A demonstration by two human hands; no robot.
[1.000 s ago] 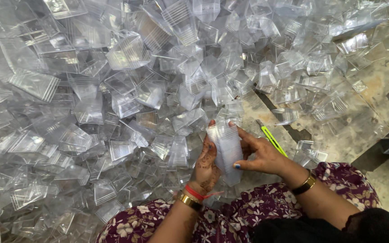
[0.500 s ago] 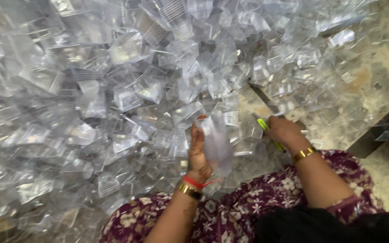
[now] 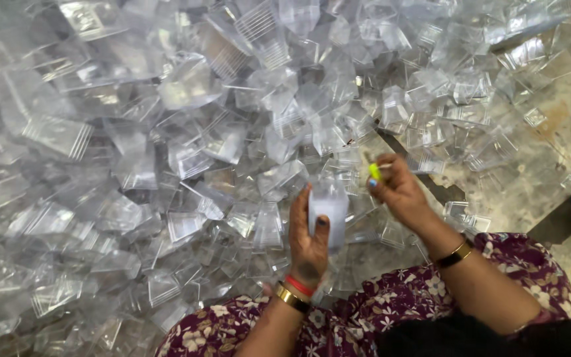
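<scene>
Gripping a stack of clear plastic pieces (image 3: 328, 210) upright, the left hand (image 3: 308, 241) is closed around it just in front of the lap. A second ago the right hand (image 3: 398, 192) lay against this stack; it has since moved off to the stack's right and now pinches a yellow-green tool (image 3: 374, 172) — apparently picked up from beside the stack. A heap of loose clear pieces (image 3: 186, 132) spreads beyond and left of the stack — bare floor (image 3: 563, 125) shows to its far right.
</scene>
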